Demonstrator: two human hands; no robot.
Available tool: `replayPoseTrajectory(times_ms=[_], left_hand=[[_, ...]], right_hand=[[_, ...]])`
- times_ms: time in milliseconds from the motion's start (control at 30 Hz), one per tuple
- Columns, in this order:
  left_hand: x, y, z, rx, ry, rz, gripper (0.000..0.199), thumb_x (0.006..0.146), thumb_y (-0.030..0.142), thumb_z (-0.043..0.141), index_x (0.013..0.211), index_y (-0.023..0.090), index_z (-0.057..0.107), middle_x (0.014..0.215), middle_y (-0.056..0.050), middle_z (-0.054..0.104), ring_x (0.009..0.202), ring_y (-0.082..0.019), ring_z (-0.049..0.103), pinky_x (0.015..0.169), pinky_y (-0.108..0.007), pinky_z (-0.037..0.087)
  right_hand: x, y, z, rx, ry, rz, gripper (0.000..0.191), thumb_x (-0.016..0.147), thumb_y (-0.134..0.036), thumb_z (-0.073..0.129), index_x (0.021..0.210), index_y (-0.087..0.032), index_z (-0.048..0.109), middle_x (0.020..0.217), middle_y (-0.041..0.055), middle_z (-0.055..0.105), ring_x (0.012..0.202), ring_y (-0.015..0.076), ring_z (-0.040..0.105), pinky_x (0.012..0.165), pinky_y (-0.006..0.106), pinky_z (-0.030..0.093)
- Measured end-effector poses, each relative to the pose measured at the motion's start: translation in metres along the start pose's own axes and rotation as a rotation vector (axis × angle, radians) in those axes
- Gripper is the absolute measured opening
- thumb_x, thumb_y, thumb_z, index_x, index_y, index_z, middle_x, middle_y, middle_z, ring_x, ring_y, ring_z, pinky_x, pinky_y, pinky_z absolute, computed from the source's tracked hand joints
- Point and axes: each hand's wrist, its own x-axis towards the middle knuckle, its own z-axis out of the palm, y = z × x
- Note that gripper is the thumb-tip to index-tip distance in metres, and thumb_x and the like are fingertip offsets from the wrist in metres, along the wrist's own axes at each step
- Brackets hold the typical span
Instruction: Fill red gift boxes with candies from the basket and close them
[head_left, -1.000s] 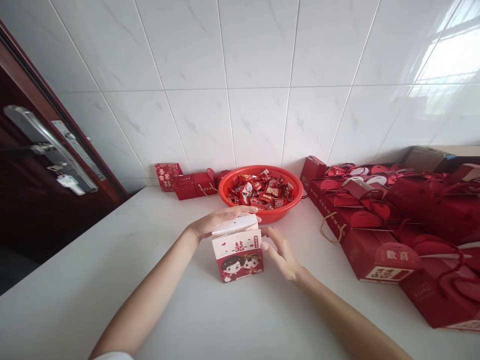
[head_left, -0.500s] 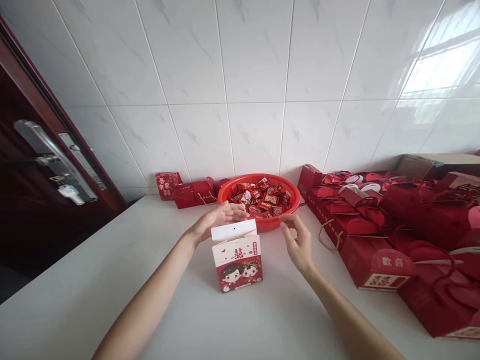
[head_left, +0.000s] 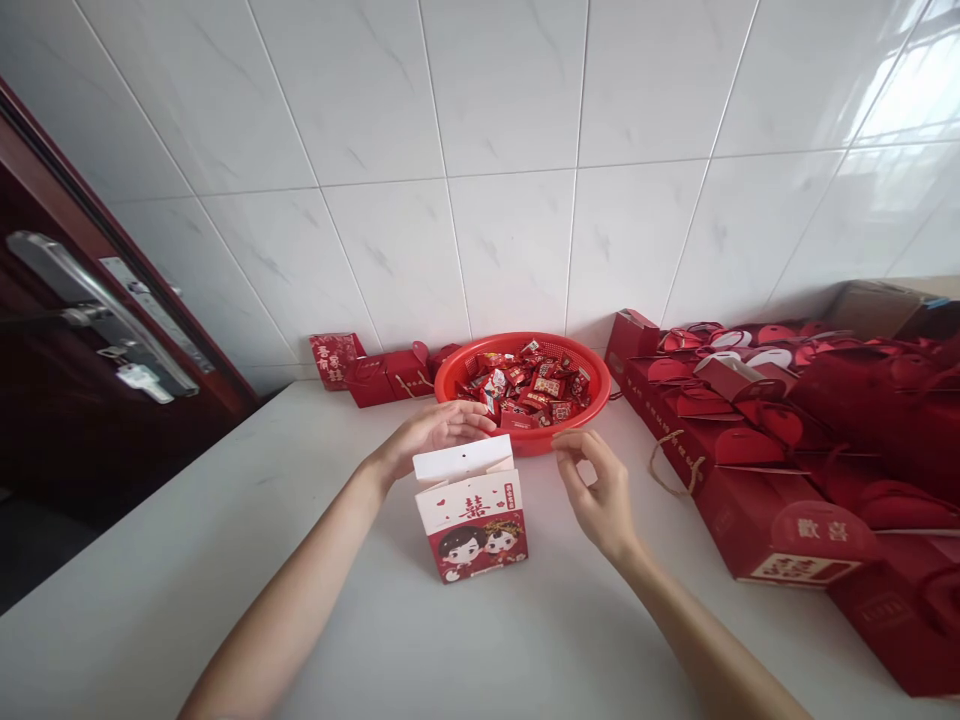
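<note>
A red and white paper gift box point(head_left: 478, 525) stands upright with its top flaps up, two cartoon figures on its front. My left hand point(head_left: 427, 435) is just behind the box's upper left side, fingers stretched out over the near edge of the red plastic basket. To the right of the box, apart from it, is my right hand point(head_left: 600, 490), fingers curved and thumb slightly apart from the index finger. Nothing shows in either hand. Small red-wrapped sweets point(head_left: 525, 385) fill much of the basket point(head_left: 600, 385), which sits behind the box.
Many folded red gift boxes point(head_left: 787, 520) with rope handles crowd the right side of the white table point(head_left: 315, 590). More red boxes point(head_left: 386, 375) rest against the tiled wall at the back left. A dark red door point(head_left: 75, 420) with keys in its lock is at far left.
The view has shifted slightly, so the boxes on the right appear farther right. My hands keep nearly the same pose around the box, which still stands in place.
</note>
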Motion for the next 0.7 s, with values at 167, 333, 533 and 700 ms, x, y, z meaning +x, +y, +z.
replayPoseTrajectory(times_ms=[167,333,533,700], left_hand=[[0.001,0.0,0.001,0.029,0.02,-0.002,0.039,0.091,0.047,0.066,0.111,0.014,0.072,0.111,-0.015,0.076,0.1,-0.026,0.071,0.091,-0.037,0.052],[-0.006,0.005,0.006,0.154,0.078,0.034,0.042,0.088,0.049,0.069,0.11,0.013,0.072,0.112,-0.016,0.075,0.099,-0.027,0.071,0.09,-0.037,0.053],[0.023,0.028,0.003,0.414,0.064,0.187,0.041,0.086,0.044,0.071,0.113,0.014,0.071,0.112,-0.014,0.075,0.099,-0.026,0.071,0.096,-0.044,0.053],[0.103,0.037,0.008,0.945,0.018,0.216,0.05,0.08,0.027,0.072,0.128,0.016,0.064,0.129,-0.015,0.067,0.113,-0.03,0.066,0.099,-0.044,0.05]], right_hand=[[-0.004,-0.004,-0.003,-0.009,-0.004,0.003,0.016,0.091,-0.018,0.05,0.088,-0.021,0.065,0.085,0.0038,0.068,0.073,0.0159,0.06,0.068,0.029,0.05],[-0.005,-0.019,-0.008,0.039,-0.001,0.013,0.014,0.092,-0.019,0.052,0.089,-0.021,0.065,0.086,0.0045,0.068,0.076,0.0162,0.062,0.07,0.029,0.051],[-0.01,-0.024,-0.019,0.051,-0.077,-0.027,0.015,0.091,-0.016,0.052,0.092,-0.022,0.066,0.087,0.0037,0.068,0.068,0.014,0.06,0.064,0.027,0.051],[-0.012,-0.01,-0.026,-0.012,-0.071,-0.001,0.016,0.091,-0.016,0.05,0.093,-0.022,0.064,0.08,0.0017,0.065,0.061,0.0134,0.059,0.06,0.027,0.051]])
